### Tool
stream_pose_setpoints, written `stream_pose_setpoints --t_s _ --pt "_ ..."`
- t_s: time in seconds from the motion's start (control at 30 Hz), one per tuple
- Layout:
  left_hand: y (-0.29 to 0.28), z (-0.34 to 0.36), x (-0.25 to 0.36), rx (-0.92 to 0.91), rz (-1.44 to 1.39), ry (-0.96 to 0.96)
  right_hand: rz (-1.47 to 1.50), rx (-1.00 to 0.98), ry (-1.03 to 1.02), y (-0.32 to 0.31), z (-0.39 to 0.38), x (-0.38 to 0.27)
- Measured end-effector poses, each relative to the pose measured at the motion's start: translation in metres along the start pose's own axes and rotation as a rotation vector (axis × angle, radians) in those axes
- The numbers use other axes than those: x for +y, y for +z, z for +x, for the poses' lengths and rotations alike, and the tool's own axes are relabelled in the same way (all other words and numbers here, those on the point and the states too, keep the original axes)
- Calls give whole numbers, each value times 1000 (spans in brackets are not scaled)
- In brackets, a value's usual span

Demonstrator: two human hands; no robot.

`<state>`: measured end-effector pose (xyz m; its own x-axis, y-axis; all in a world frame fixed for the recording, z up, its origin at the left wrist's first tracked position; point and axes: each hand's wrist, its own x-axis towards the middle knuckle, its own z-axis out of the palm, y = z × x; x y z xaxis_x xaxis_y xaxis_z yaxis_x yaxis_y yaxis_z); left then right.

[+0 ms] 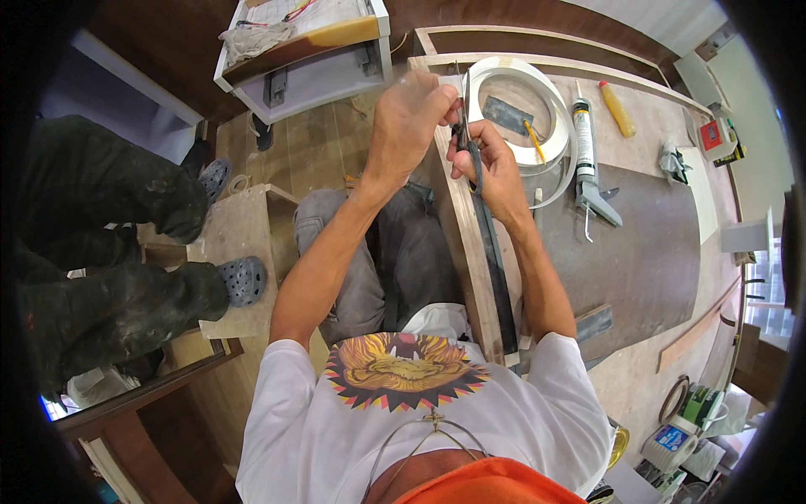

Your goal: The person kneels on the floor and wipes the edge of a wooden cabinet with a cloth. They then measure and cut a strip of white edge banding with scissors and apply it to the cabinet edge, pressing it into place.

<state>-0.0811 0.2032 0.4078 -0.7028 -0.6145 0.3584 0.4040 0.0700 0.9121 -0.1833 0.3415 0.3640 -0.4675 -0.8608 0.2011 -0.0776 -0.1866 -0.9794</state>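
My right hand [495, 172] grips a pair of scissors [476, 161] by the dark handles, with the blades pointing away from me. Closed in a pinch beside the blades, my left hand [409, 122] holds the end of a white strip [452, 82], and its back is slightly blurred. The strip runs towards a large white roll of edging tape [556, 94] that lies flat on the workbench just beyond my right hand. Inside the roll's ring lie a dark grey flat piece [502, 116] and a yellow pencil [533, 139]. Both hands are above the bench's wooden edge [467, 231].
Right of the roll lie a caulking gun [594, 200] with a white tube and a yellow bottle [618, 109]. A brown sheet [621, 252] covers part of the bench. Another person's legs [126, 294] are at left, one clog on a wooden stool [231, 227]. A white cabinet [315, 82] stands ahead.
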Motion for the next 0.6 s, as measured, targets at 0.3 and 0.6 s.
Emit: stream_pose_setpoints --t_s 0.3,0.6 --pt "2 -4 3 22 37 -7 -12 26 -30 4 0 0" --pt "-2 -3 7 3 109 -7 -34 27 20 6 -4 -7"
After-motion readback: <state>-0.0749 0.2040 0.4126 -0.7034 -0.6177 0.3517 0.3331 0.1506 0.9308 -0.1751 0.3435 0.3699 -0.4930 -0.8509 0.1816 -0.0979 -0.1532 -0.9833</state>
